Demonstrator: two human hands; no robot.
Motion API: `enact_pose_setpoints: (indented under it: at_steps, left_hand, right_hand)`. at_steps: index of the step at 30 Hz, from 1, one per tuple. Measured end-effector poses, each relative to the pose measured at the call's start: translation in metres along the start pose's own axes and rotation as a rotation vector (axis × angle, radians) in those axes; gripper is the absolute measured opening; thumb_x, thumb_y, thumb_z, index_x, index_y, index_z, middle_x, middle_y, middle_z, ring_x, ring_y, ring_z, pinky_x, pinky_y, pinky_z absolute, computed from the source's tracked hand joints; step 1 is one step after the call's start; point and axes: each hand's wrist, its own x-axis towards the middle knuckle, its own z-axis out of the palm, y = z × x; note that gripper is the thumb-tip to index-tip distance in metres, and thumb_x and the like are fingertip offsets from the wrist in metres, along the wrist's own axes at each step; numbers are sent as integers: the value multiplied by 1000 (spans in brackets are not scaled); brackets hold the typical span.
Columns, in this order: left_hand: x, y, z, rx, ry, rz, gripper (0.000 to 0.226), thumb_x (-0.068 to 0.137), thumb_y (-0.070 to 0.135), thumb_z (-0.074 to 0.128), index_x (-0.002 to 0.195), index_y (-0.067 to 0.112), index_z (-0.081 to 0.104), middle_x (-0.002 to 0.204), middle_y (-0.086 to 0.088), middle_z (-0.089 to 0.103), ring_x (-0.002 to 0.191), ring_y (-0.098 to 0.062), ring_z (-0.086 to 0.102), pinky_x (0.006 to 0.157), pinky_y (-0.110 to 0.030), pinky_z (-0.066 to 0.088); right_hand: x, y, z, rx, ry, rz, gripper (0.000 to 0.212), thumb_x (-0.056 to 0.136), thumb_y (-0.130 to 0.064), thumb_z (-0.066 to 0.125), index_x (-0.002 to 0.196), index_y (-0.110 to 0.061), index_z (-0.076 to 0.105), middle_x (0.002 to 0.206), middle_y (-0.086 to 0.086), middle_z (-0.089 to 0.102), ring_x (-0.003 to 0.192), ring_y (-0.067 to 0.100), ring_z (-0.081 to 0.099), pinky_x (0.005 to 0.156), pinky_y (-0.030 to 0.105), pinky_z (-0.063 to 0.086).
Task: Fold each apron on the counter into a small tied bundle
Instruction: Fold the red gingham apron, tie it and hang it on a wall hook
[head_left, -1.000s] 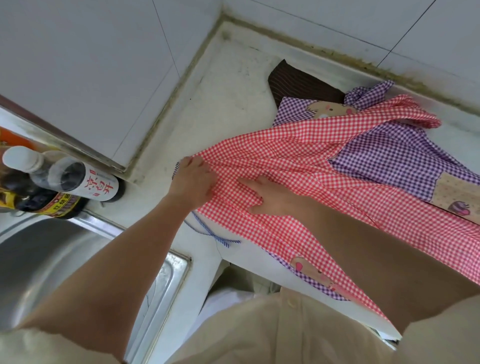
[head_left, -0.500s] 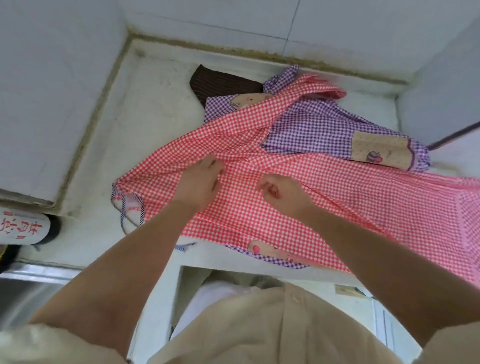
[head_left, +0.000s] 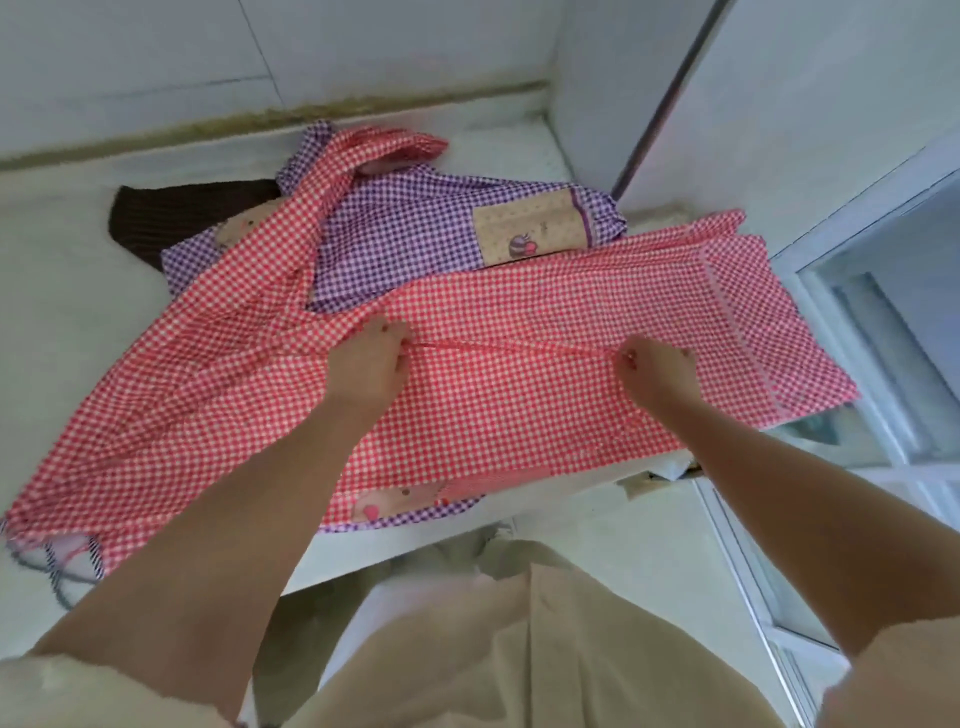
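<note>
The red checked apron (head_left: 519, 405) lies spread across the white worktop (head_left: 67, 291), its near edge hanging over the front. The left hand (head_left: 366, 364) and right hand (head_left: 657, 371) each pinch a raised crease along its middle, fingers curled on the cloth. Behind it lies a purple checked apron (head_left: 405, 234), partly over a brown cloth (head_left: 156, 218). A white tiled wall (head_left: 156, 52) backs the worktop, and a window frame (head_left: 883, 338) stands at the right.

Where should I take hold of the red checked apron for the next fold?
Probably the raised crease running across the red checked apron, from the near side. It stands proud of the flat cloth, and the left hand and right hand pinch it at spread points.
</note>
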Motion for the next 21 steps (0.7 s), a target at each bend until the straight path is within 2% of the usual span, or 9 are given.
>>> enact_pose_setpoints:
  at_steps: [3, 6, 8, 11, 14, 16, 18, 19, 21]
  left_hand:
    - [2, 3, -3, -61, 75, -116, 29, 89, 14, 60, 118, 11, 62, 123, -15, 51, 90, -34, 62, 72, -42, 50]
    - [-6, 11, -3, -32, 85, -190, 42, 83, 11, 65, 123, 8, 51, 130, -19, 40, 81, -34, 60, 63, -39, 46]
    - [-17, 11, 0, -14, 156, -173, 44, 79, 11, 68, 119, 6, 51, 125, -20, 42, 83, -34, 57, 65, -38, 45]
    - [-34, 2, 7, 123, 249, -232, 43, 78, 24, 68, 113, 7, 52, 115, -18, 46, 99, -35, 50, 84, -48, 44]
    - [-50, -8, 15, 172, 158, -400, 60, 82, 43, 60, 131, 14, 42, 137, -17, 39, 123, -40, 38, 105, -64, 31]
    - [-61, -18, 23, 116, 53, -450, 75, 86, 55, 51, 148, 23, 24, 157, -14, 16, 143, -41, 17, 111, -68, 9]
    - [-71, -30, 31, 90, -8, -452, 82, 89, 63, 41, 154, 29, 4, 163, -9, -6, 149, -38, -1, 112, -66, 2]
    - [-75, -35, 31, 69, -5, -453, 82, 90, 64, 39, 154, 30, 1, 163, -8, -8, 149, -37, -2, 112, -65, 5]
    - [-81, -46, 25, 19, 74, -477, 76, 93, 59, 39, 153, 24, 10, 161, -13, 4, 147, -39, 11, 114, -62, 16]
  right_hand:
    - [24, -7, -13, 85, 174, -7, 19, 95, -23, 49, 102, -12, 63, 101, 14, 69, 96, 35, 63, 102, 47, 33]
    - [34, -14, -13, 10, 106, 25, 26, 92, -24, 53, 116, -15, 60, 117, 14, 62, 113, 34, 56, 107, 50, 30]
    - [31, -24, -9, 0, 158, -3, 37, 88, -18, 56, 125, -13, 53, 125, 13, 54, 119, 32, 48, 105, 49, 32]
    - [17, -57, 1, 144, 315, -325, 41, 82, -6, 52, 122, -11, 52, 120, 10, 51, 113, 27, 48, 100, 45, 40]
    - [-2, -97, 19, 272, 185, -794, 43, 85, -6, 52, 127, -13, 55, 125, 7, 52, 118, 22, 47, 104, 40, 40]
    - [-10, -110, 38, 132, 58, -961, 47, 89, -15, 52, 136, -17, 51, 136, 6, 49, 124, 22, 43, 104, 39, 36]
    - [-7, -109, 53, -15, -63, -888, 49, 93, -24, 53, 141, -20, 47, 144, 4, 43, 130, 25, 38, 105, 44, 34]
    - [-4, -106, 57, -31, -72, -829, 47, 93, -26, 53, 140, -20, 49, 143, 4, 44, 129, 26, 39, 105, 47, 36]
    - [3, -107, 58, 83, -9, -783, 36, 91, -21, 56, 126, -14, 60, 125, 6, 54, 115, 27, 50, 95, 50, 45]
